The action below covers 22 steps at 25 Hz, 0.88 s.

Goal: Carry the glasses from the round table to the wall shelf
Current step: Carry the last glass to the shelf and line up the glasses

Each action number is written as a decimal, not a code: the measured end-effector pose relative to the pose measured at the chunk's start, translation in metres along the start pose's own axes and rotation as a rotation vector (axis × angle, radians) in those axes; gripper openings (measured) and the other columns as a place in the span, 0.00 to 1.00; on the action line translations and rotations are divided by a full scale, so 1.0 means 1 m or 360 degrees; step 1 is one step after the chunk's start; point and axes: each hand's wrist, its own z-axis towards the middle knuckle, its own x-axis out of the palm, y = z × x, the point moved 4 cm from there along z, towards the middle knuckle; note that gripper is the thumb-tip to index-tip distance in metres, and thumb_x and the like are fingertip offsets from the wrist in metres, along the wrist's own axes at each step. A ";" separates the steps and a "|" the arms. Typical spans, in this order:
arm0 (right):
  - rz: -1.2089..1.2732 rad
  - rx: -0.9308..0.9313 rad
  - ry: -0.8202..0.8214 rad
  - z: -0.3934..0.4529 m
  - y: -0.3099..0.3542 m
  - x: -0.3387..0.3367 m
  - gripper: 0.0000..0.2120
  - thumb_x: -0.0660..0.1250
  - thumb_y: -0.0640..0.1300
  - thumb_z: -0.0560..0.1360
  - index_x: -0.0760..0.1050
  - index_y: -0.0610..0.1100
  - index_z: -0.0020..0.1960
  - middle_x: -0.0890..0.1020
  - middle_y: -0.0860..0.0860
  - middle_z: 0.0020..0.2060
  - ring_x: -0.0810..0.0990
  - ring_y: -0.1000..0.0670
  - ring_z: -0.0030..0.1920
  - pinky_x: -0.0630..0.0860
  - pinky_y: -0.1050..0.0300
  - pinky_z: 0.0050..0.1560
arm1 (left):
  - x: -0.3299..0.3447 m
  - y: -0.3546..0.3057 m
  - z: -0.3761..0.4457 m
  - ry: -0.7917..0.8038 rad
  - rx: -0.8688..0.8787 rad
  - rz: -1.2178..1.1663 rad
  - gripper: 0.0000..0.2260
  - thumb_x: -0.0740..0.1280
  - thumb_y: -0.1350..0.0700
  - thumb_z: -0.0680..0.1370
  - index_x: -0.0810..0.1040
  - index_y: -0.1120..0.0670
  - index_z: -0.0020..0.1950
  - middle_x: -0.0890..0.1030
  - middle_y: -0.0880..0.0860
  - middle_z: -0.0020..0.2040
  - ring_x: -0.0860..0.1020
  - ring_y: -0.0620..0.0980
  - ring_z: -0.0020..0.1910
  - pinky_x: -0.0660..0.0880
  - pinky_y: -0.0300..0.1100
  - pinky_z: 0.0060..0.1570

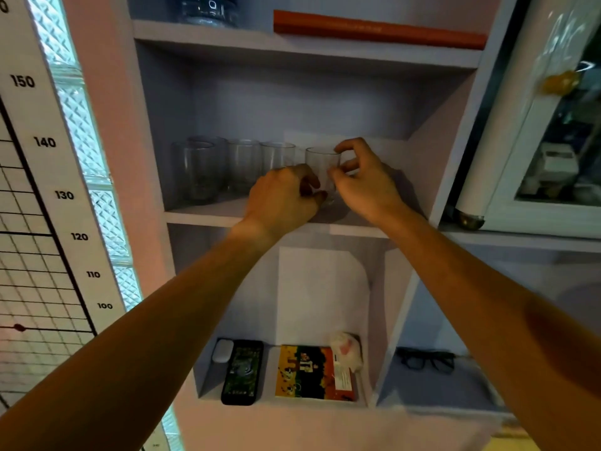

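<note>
A pale lilac wall shelf (227, 213) with several compartments is seen filling the view, built into a pinkish wall. A height chart (45, 141) with printed numbers is fixed at left, beside a strip of textured glass blocks (81, 125). A white-framed glass cabinet (553, 157) is seen at right. On the middle board a row of clear tumblers (221, 167) is lined up at left, smooth and cylindrical, standing upright. One more clear glass (322, 164) is held upright at the right end of the row, just beside its neighbour; whether its base is touching the board cannot be told. The left hand (283, 196) is curled around the lower part of the glass, fingers (317, 195) partly closed on it. The right hand (364, 180) is pinched on the rim and side, thumb and fingers bent, loosely closed on the glass. An orange tube (377, 29) and a clear plastic bottle (208, 11) are laid on the top board. In the lower compartment a dark phone (242, 372), a small white case (222, 351) and a colourful box (312, 372) are seen; black spectacles (426, 359) are laid in the next compartment to the right.
</note>
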 end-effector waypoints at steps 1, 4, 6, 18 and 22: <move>-0.0018 0.0032 -0.0022 0.001 -0.002 -0.001 0.16 0.65 0.43 0.78 0.68 0.52 0.64 0.78 0.51 0.50 0.78 0.57 0.40 0.72 0.68 0.33 | 0.001 0.001 0.000 -0.0011 -0.0004 -0.0029 0.14 0.70 0.43 0.73 0.80 0.47 0.55 0.85 0.48 0.51 0.82 0.50 0.49 0.80 0.47 0.50; -0.0056 0.0078 -0.0030 0.005 -0.006 0.000 0.19 0.66 0.41 0.77 0.70 0.50 0.67 0.80 0.49 0.55 0.79 0.53 0.45 0.70 0.70 0.34 | 0.006 0.002 0.000 0.0009 0.0003 -0.0051 0.19 0.70 0.44 0.73 0.78 0.47 0.62 0.84 0.50 0.56 0.82 0.50 0.53 0.80 0.48 0.54; -0.0032 0.0077 -0.0010 0.007 -0.006 0.005 0.20 0.67 0.40 0.77 0.71 0.49 0.67 0.81 0.49 0.57 0.79 0.52 0.49 0.69 0.71 0.35 | 0.008 0.004 0.001 0.0042 0.0019 -0.0036 0.21 0.70 0.45 0.73 0.77 0.48 0.64 0.83 0.51 0.58 0.81 0.52 0.55 0.80 0.50 0.55; -0.0087 -0.0342 -0.0266 0.006 0.021 0.028 0.10 0.67 0.41 0.74 0.75 0.48 0.55 0.81 0.49 0.44 0.80 0.50 0.42 0.82 0.52 0.45 | -0.038 0.036 -0.030 -0.0001 -0.0021 -0.0021 0.13 0.69 0.47 0.75 0.82 0.49 0.57 0.85 0.50 0.51 0.83 0.50 0.50 0.80 0.46 0.54; -0.0169 -0.0627 0.0185 0.012 0.067 0.083 0.15 0.64 0.42 0.76 0.74 0.50 0.62 0.81 0.47 0.52 0.80 0.48 0.48 0.80 0.50 0.52 | -0.079 0.063 -0.054 -0.0188 0.0006 0.0441 0.11 0.68 0.48 0.77 0.84 0.53 0.49 0.86 0.55 0.44 0.83 0.57 0.41 0.72 0.39 0.43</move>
